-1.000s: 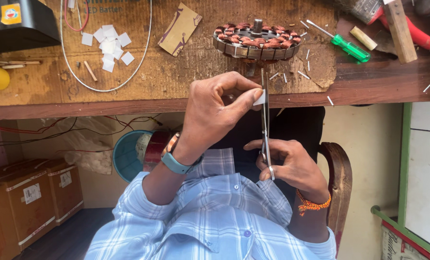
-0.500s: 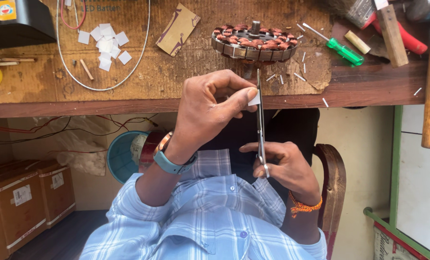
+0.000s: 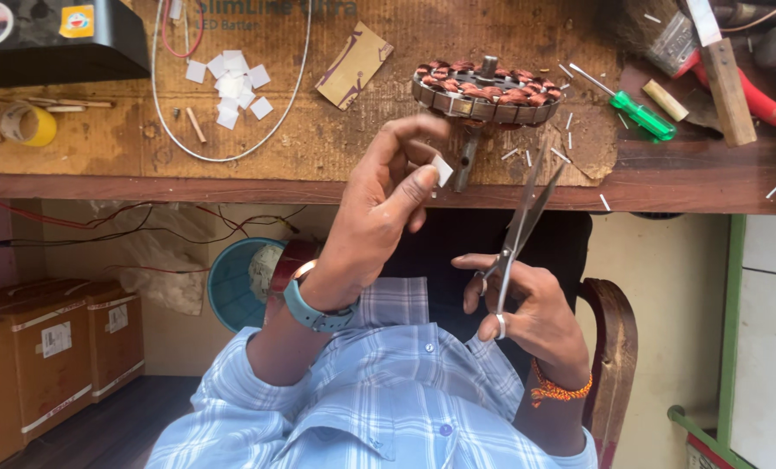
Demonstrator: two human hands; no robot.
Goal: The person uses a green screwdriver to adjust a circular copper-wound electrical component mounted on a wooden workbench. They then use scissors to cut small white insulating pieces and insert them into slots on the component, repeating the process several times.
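Nearest the camera, a pale blue checked shirt (image 3: 379,391), both forearms reaching out of it.

At the left wrist, a teal watch (image 3: 316,311); at the right wrist, an orange thread band (image 3: 558,389).

Right hand (image 3: 518,304) closed around the handles of a pair of scissors (image 3: 518,230), fingers through the loops, blades slightly parted and pointing up toward the bench edge.

Left hand (image 3: 379,208) raised higher, thumb and forefinger pinched on a small white paper piece (image 3: 442,170), the other fingers curled loosely above it. Paper piece held in the air just in front of the bench edge, left of the scissor tips and not touching them.

Below the bench, a teal tub (image 3: 230,282) behind the left arm, brown cartons (image 3: 49,347) to the far left, a curved wooden chair back (image 3: 615,347) on the right.

On the worn wooden bench (image 3: 318,148), just beyond the hands, a round motor stator (image 3: 485,87) with copper windings, thin white slivers scattered around it. To its right, a green screwdriver (image 3: 635,111), then a red-handled tool (image 3: 752,91) and a brush (image 3: 666,39). To its left, a torn cardboard scrap (image 3: 353,65), a heap of white paper squares (image 3: 230,85) inside a white wire loop (image 3: 231,156), and at the far left a yellow tape roll (image 3: 27,124).
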